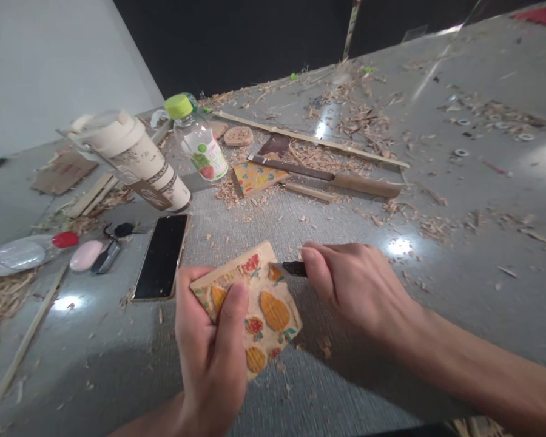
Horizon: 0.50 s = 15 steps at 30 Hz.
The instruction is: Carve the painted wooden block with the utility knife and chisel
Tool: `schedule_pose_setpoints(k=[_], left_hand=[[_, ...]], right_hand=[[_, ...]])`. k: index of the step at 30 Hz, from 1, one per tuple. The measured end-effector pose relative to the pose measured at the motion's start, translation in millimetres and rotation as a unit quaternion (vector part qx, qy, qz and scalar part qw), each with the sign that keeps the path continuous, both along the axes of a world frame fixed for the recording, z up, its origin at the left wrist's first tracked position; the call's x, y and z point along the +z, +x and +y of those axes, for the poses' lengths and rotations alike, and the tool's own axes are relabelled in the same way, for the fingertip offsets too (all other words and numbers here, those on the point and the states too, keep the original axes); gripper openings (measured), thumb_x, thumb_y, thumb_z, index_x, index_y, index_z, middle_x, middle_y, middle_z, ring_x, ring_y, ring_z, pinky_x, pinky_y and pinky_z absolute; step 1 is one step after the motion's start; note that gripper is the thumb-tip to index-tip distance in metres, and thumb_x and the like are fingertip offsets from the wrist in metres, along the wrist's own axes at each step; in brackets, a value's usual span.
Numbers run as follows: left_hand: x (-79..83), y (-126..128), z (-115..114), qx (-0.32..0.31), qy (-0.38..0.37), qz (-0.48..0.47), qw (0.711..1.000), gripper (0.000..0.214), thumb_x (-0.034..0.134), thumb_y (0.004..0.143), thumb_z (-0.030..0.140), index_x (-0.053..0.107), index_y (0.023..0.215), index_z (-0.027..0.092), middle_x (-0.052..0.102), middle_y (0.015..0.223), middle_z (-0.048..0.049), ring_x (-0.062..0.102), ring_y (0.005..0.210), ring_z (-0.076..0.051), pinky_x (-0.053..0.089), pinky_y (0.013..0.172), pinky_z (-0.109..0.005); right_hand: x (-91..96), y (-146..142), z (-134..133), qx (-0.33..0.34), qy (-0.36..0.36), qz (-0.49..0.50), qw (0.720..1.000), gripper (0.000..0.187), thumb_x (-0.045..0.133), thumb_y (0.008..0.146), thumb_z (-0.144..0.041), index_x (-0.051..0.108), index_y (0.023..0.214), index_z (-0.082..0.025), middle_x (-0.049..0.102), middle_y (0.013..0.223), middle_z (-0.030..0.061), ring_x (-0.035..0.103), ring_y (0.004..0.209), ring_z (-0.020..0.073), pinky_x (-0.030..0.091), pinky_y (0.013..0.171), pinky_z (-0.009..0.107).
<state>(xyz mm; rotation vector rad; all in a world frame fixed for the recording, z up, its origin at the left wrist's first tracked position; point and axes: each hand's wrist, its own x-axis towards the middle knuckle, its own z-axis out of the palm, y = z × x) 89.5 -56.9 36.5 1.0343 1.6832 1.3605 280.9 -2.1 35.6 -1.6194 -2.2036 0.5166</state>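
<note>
Right table [482,273]: we find open passage.
Left: phone [161,256], cup [136,161], bottle [200,142] block us.
Far: long knife [325,176] obstructs.
Near centre: patterned board [266,306] occupies.

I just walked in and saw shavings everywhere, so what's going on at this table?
A person is working by hand at a grey table. The left hand grips a thin fruit-patterned piece, thumb across its face. The right hand holds a small dark blade whose tip meets the piece's upper edge. Wood shavings litter the table. A phone, a green-capped bottle and a wooden-handled knife lie farther back.
</note>
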Motion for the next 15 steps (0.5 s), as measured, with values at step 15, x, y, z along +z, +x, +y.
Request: schedule_pose_setpoints(k=[15], left_hand=[[4.1,-3.6,9.0,-0.032,-0.001,-0.117,0.993,0.035,0.079,0.096,0.045,0.049,0.105,0.029,0.072,0.087,0.0033,0.073,0.069,-0.018,0.064,0.059,-0.027]], right_hand=[[3.4,13.7,9.1,-0.004,0.167,0.028,0.986,0.056,0.025,0.116,-0.053,0.049,0.074,-0.025,0.053,0.062,0.001,0.045,0.055,0.0152,0.028,0.058,0.034]])
